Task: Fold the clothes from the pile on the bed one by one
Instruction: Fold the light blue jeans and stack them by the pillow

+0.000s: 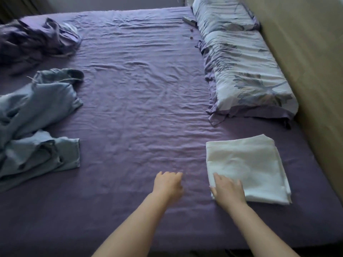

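One folded white cloth square point(248, 169) at 4 o'clock on purple bed point(141, 101); right hand point(229, 190) flat on it, left hand point(168, 184) loosely curled, empty. Risk: dragging palm undoes fold.

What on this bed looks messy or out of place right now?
Two crumpled heaps lie unfolded at the left edge: light blue clothes and a darker purple bundle behind them. A few small dark items sit beside the pillows. The white cloth under the right hand is neatly folded.
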A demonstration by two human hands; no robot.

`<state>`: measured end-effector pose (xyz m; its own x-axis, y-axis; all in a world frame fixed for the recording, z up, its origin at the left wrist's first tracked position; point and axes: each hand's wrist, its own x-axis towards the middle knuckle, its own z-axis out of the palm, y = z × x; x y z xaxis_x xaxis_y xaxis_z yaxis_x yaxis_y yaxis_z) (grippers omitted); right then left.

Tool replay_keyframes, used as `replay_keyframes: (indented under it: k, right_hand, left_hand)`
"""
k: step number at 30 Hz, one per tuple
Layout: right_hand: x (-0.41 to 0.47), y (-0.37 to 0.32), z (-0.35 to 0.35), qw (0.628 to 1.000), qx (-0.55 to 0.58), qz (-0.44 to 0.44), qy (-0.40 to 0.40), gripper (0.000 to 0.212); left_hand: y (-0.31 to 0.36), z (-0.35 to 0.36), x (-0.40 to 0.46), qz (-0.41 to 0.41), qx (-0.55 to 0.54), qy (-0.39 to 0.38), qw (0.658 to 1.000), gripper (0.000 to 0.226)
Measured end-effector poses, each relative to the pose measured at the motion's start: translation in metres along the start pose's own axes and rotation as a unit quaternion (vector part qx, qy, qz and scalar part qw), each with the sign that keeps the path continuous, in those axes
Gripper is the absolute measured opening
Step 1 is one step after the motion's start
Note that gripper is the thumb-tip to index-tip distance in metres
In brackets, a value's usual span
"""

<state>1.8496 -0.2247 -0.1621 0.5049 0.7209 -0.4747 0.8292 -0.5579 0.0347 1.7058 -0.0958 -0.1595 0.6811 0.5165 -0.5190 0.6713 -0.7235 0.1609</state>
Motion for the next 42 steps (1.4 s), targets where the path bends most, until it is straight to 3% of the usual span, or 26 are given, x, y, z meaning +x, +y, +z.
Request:
replay_keyframes:
  k: [9, 23, 31, 35, 42]
  right_hand:
    - [-0.064, -0.187, -0.052, 0.995, 0.002, -0.092, 0.037, 0.039]
    - [-0.143, -0.477, -0.098, 0.975, -0.036, -0.216, 0.037, 0.04]
    - [-0.113, -0.569, -0.127, 0.958, -0.038, -0.276, 0.067, 0.038]
    - [-0.065, -0.6, -0.133, 0.958, -0.038, -0.281, 0.039, 0.039]
    - [0.009, -0.647, -0.151, 0.96, -0.021, -0.277, 0.026, 0.037]
  left_hand:
    - [-0.134, -0.031, -0.138, -0.105, -0.049, -0.005, 0.993, 0.044]
    - [-0.386, -0.037, -0.351, -0.23, -0.135, 0.093, 0.959, 0.043]
    - [-0.472, -0.051, -0.353, -0.285, -0.202, 0.113, 0.93, 0.041]
    - [-0.505, -0.059, -0.327, -0.304, -0.223, 0.1, 0.921, 0.04]
    - [-0.57, -0.086, -0.264, -0.295, -0.216, 0.096, 0.926, 0.039]
